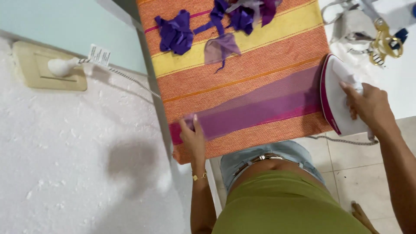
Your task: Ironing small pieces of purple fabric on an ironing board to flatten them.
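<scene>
**Sheer strip pinned at one end, iron waiting at the other**

The purple sheer strip [255,112] lies flat across the orange and yellow striped cloth [242,76] that covers the desk, its long axis running from the near left edge up toward the far right edge. The left hand [193,134] presses its fingertips down on the strip's left end, fingers flat rather than curled around anything. The right hand [366,106] is closed around the white and magenta iron [336,97], which stands tilted at the cloth's right edge, touching or just beside the strip's right end. So the strip stretches between the two hands, and the iron would meet it from the right.

The strip is thin and see-through, the stripes beneath showing through it, and it looks smooth and taut. Darker purple fabric scraps [175,34] sit at the far end of the cloth, well apart from both hands. A cord runs to a wall socket [47,69] on the left.
</scene>
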